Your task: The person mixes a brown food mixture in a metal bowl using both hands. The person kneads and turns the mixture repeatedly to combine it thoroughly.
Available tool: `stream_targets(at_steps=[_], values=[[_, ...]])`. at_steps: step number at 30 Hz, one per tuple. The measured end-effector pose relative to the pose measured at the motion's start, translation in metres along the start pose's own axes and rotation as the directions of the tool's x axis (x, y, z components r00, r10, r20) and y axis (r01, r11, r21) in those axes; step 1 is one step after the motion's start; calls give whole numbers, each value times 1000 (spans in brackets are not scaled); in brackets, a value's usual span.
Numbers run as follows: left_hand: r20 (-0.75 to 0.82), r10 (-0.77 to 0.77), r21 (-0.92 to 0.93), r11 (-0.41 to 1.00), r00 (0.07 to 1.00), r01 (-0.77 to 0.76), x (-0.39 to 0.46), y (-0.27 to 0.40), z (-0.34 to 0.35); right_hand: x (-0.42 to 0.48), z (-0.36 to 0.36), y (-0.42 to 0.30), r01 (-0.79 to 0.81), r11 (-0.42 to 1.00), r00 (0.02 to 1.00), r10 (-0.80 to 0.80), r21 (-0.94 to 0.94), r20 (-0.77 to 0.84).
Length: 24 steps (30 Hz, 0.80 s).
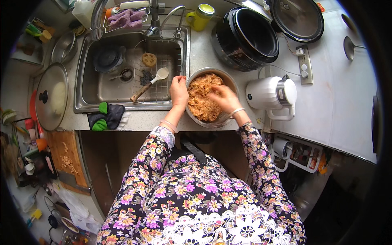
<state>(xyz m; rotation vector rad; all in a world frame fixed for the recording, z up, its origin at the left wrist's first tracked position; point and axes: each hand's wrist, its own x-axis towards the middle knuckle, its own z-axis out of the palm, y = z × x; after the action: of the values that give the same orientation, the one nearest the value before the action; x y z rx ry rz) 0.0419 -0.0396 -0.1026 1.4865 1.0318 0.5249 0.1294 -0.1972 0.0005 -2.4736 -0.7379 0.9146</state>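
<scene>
A round metal bowl [229,80] stands on the counter to the right of the sink, holding a reddish-brown minced mixture [202,105], probably ground meat. My left hand [179,93] grips the bowl's left rim, thumb and fingers pinched over the edge. Over the right part of the mixture is my right hand [225,98], slightly blurred, its fingers apart and nothing seen in them. Whether its fingertips press into the mixture is hard to tell.
A steel sink [101,101] to the left contains a wooden-handled spoon [150,84] on a wire rack. An uncovered black electric cooker [226,46] stands behind the bowl, a white electric kettle [265,93] to its right. Gloves [111,116] lie at the counter's front edge.
</scene>
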Motion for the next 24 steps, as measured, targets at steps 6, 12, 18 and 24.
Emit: stream_targets(at_steps=[6, 12, 18, 24], values=[[73, -8, -31, 999, 997, 10, 0, 3, 2, 54, -6, 31, -299, 953, 915, 301, 47, -271], [78, 5, -54, 999, 997, -1, 0, 3, -3, 70, 47, -34, 102, 989, 867, -143, -111, -477], [28, -31, -75, 997, 999, 33, -1, 7, -2, 20, 35, -25, 635, 586, 688, -725, -503, 25], [-2, -16, -67, 998, 1000, 15, 0, 2, 4, 9, 18, 23, 578, 651, 806, -551, -492, 218]])
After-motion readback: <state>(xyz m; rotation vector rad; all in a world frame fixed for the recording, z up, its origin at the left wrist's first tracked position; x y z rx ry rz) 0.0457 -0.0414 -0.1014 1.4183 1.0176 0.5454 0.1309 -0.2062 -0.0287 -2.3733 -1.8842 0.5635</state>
